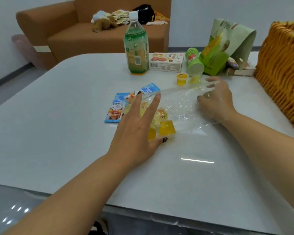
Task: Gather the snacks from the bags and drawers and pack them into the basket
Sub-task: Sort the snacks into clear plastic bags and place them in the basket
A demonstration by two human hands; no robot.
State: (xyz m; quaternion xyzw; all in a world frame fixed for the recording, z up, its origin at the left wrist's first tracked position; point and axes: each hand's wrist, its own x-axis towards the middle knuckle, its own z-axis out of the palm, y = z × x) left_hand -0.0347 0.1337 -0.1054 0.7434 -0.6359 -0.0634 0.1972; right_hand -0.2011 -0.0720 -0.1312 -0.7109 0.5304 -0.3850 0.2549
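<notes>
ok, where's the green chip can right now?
Head view, far right-centre of the table: the green chip can lies tipped over between the snack box and the green paper bag.

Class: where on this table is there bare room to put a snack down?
Bare: the table's left side beside the bottle, and the near edge under the forearms. Crowded: the far right, from box to basket, and around the plastic bag.
</notes>
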